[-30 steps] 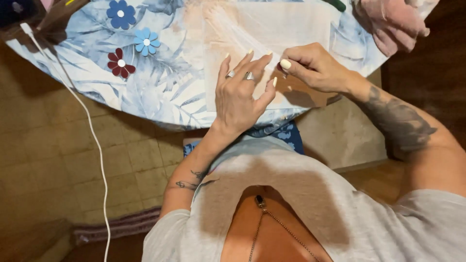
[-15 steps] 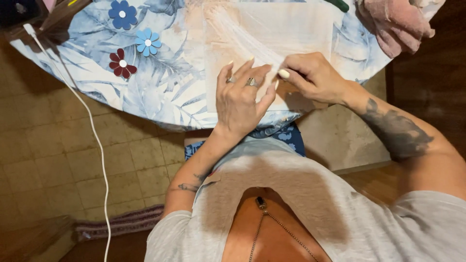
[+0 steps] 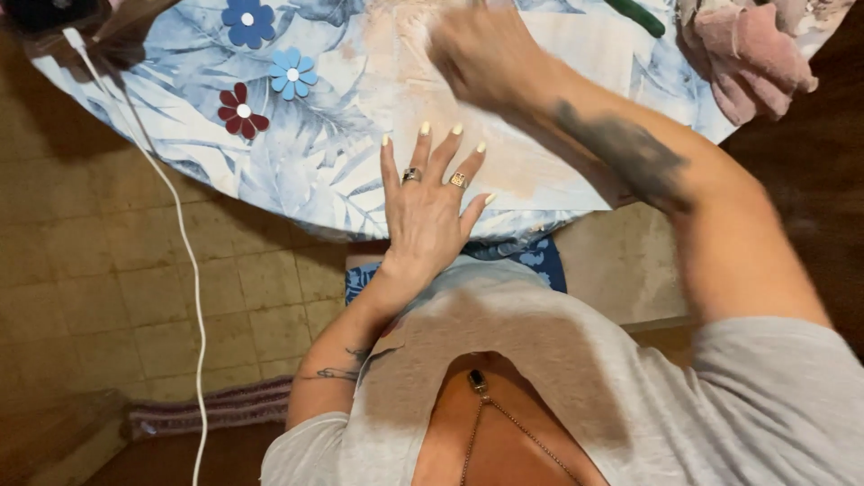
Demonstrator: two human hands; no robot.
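At the near edge of the surface we see the left hand lying flat on the pale sheet, fingers released and spread, grasping nothing; farther in, the right hand is over the same sheet, blurred, and we cannot tell its fingers' state; three flower cutouts lie toward the far left edge; a pink cloth sits at the far right edge.

L hand flat, fingers spread; R hand blurred, arm extended fwd.
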